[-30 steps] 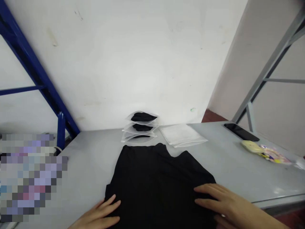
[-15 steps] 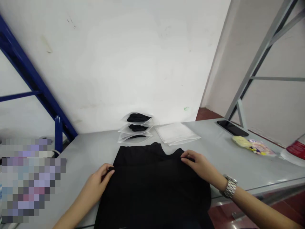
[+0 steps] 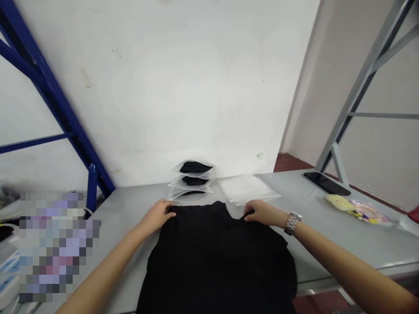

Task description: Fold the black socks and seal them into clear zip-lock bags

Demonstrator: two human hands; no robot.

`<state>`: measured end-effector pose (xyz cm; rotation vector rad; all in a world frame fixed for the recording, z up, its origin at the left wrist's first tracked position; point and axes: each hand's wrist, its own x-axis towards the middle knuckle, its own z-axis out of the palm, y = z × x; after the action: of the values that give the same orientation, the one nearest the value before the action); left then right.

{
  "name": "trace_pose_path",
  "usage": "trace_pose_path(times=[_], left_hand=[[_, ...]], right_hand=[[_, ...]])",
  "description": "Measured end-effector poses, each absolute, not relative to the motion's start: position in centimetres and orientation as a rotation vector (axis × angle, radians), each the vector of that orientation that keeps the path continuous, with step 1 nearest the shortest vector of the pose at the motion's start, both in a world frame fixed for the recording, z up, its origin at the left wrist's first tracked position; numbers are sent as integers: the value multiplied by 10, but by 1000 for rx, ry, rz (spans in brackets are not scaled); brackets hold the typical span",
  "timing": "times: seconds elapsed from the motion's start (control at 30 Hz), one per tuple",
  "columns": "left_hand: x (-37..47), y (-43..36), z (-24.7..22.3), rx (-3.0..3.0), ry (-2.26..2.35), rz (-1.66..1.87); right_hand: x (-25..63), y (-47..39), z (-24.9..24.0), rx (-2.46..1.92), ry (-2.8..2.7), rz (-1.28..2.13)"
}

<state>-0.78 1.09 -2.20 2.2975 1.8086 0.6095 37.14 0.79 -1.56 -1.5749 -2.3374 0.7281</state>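
A black garment (image 3: pixel 219 261) lies spread over the grey table and runs out of view at the bottom. At its far left corner, my left hand (image 3: pixel 160 216) pinches the cloth between thumb and fingers. My right hand (image 3: pixel 260 213), with a metal watch (image 3: pixel 292 223) on the wrist, grips the far edge just right of a curved dip in the cloth. Beyond the garment stand several clear plastic bags (image 3: pixel 192 181) stacked with dark folded cloth inside. A flat pile of frosted plastic bags (image 3: pixel 248 189) lies right of them.
On the right of the table (image 3: pixel 330 244) lie a black phone (image 3: pixel 327 183), a yellow item (image 3: pixel 339 203) and a colourful packet (image 3: pixel 368 211). A white power strip (image 3: pixel 9 279) sits at the lower left beside a blurred-out patch. A white wall and blue frame (image 3: pixel 62 104) rise behind.
My left hand has moved away from me and right, to the garment's far corner. My right hand has shifted slightly left along the far edge. The view has turned slightly left.
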Motion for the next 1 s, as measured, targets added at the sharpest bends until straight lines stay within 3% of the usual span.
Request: trace_pose_path(times=[0.13, 0.33, 0.43, 0.63, 0.8, 1.0], left_hand=[[-8, 2, -13, 2353, 1819, 700], [-15, -70, -3, 2752, 1620, 1227], [-24, -112, -18, 2889, 1440, 1149], [-45, -150, -56, 2909, 1457, 730], [-15, -151, -43, 2869, 1653, 807], [54, -147, -37, 2847, 1582, 519]], right_hand=[[377, -6, -19, -1412, -2313, 486], [402, -55, -31, -1033, -2318, -139], [416, -76, -45, -950, -2346, -288], [428, -103, -56, -1135, -2329, -88], [434, -109, -41, -1301, -2433, 242], [422, -112, -26, -1257, -2590, 20]])
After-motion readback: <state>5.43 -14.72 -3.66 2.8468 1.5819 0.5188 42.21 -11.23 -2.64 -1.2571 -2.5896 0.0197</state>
